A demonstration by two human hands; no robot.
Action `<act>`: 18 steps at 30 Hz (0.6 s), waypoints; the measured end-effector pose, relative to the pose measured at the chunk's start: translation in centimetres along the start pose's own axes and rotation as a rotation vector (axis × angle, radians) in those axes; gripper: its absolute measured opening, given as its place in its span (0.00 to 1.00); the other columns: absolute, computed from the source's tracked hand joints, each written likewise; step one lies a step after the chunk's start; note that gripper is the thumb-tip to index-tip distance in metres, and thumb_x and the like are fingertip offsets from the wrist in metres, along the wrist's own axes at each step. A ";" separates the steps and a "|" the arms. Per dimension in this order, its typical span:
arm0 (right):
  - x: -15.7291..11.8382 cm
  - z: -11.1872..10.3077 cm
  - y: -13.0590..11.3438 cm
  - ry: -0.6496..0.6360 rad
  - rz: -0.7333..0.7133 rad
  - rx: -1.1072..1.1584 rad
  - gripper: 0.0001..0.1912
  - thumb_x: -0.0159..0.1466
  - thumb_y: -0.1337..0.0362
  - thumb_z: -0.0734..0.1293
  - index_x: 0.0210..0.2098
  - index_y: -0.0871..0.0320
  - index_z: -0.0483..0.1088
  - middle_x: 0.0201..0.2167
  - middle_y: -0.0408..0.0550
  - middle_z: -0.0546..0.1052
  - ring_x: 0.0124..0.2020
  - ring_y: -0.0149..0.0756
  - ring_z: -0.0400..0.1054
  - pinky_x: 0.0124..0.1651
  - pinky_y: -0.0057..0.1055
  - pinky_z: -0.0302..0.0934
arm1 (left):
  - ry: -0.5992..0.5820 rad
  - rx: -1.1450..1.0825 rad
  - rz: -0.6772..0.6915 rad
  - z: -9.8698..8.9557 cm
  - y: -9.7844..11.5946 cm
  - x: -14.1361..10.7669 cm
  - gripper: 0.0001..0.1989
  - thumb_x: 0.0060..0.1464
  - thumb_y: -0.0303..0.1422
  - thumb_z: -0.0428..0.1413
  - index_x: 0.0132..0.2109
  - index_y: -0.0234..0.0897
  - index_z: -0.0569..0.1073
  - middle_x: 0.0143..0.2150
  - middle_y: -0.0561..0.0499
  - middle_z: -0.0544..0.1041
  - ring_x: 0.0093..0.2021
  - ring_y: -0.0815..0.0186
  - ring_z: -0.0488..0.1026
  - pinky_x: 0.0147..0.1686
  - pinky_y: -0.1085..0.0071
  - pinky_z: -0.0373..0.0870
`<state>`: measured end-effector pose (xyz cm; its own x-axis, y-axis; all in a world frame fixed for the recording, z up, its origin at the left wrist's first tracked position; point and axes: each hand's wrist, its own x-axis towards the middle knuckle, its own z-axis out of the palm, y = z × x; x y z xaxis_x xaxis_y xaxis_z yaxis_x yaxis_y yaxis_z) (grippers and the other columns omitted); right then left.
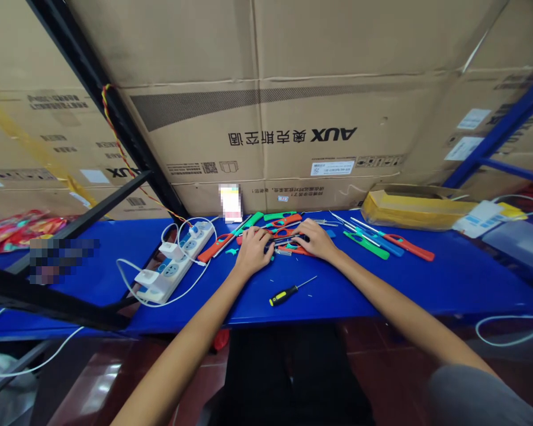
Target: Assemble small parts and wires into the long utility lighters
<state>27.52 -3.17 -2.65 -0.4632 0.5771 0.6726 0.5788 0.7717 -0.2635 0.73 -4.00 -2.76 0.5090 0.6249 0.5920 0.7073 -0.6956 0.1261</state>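
On the blue tabletop, my left hand (254, 251) rests with curled fingers at the left part of a pile of lighter-like tools and loose parts. My right hand (316, 239) is bent over the pile's right part, its fingertips pointing toward my left hand. Dark, thin pieces lie between the fingertips, too small to make out. An orange lighter (217, 247) is left of my left hand. Green (366, 245) and red (411, 247) lighters with metal rods lie right of my right hand. Nearer me is a black and yellow screwdriver (284, 295).
A white power strip (177, 266) with plugs and looping cables stands at the left, near a black metal frame (84, 71). A yellow-taped box (408, 210) sits at the back right. Large cardboard boxes (293, 112) form the back. A screen-like object (231, 204) leans there.
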 end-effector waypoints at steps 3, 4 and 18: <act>-0.1 0.1 -0.2 0.020 -0.007 0.019 0.02 0.73 0.66 0.70 0.42 0.55 0.76 0.38 0.50 0.82 0.42 0.46 0.72 0.49 0.44 0.68 | 0.011 -0.003 -0.018 0.1 -0.2 0.1 0.07 0.70 0.33 0.57 0.49 0.41 0.80 0.51 0.43 0.82 0.56 0.47 0.71 0.57 0.47 0.66; -0.1 0.2 -0.2 0.022 0.000 0.020 0.02 0.73 0.66 0.70 0.42 0.54 0.76 0.38 0.50 0.82 0.42 0.46 0.72 0.49 0.44 0.68 | 0.021 -0.009 -0.019 0.2 -0.3 0.0 0.07 0.70 0.33 0.57 0.49 0.41 0.80 0.51 0.43 0.82 0.57 0.47 0.71 0.58 0.46 0.67; 0.1 -0.5 -0.2 0.060 -0.005 0.072 0.02 0.74 0.64 0.70 0.44 0.54 0.77 0.38 0.50 0.82 0.42 0.44 0.73 0.50 0.45 0.68 | 0.057 -0.108 0.100 0.0 0.4 0.4 0.13 0.71 0.34 0.58 0.60 0.42 0.76 0.57 0.43 0.81 0.62 0.49 0.73 0.64 0.46 0.69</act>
<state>27.68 -3.35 -2.18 -0.4240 0.5576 0.7137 0.5259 0.7931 -0.3072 1.23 -3.98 -2.48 0.5431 0.5316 0.6500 0.5960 -0.7893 0.1476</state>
